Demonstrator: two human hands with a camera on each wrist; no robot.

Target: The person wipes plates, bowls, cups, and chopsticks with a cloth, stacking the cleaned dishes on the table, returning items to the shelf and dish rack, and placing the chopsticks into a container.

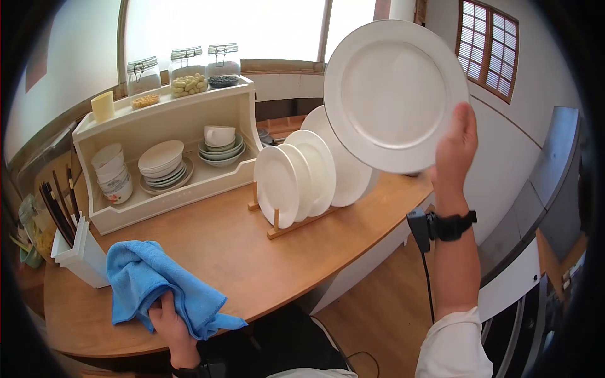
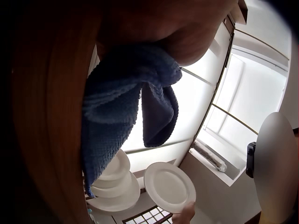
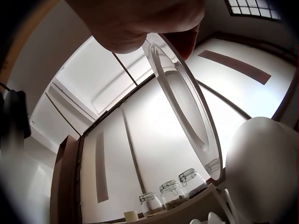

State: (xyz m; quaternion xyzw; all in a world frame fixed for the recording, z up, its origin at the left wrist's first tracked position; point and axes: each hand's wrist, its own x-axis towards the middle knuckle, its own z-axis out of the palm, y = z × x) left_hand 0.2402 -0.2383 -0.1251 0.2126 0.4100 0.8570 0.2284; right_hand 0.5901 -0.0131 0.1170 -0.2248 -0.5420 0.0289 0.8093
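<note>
In the head view, the right hand point(image 1: 456, 151) pinches a large white plate point(image 1: 396, 94) by its right rim and holds it raised, its face toward the camera. The right wrist view shows the same plate point(image 3: 184, 102) nearly edge-on below the hand point(image 3: 140, 23). The left hand point(image 1: 170, 322) grips a blue cloth point(image 1: 157, 277) low over the table's front left; the cloth point(image 2: 117, 102) hangs in folds in the left wrist view. Several white plates point(image 1: 277, 186) stand upright in a wooden rack point(image 1: 272, 233), left of and below the raised plate.
A cream shelf point(image 1: 170, 205) with bowls, cups and small plates stands at the back left of the wooden table point(image 1: 239, 271). Glass jars point(image 1: 188, 74) and a yellow cup point(image 1: 103, 107) sit on top. A white container point(image 1: 85, 255) with dark utensils is beside the cloth.
</note>
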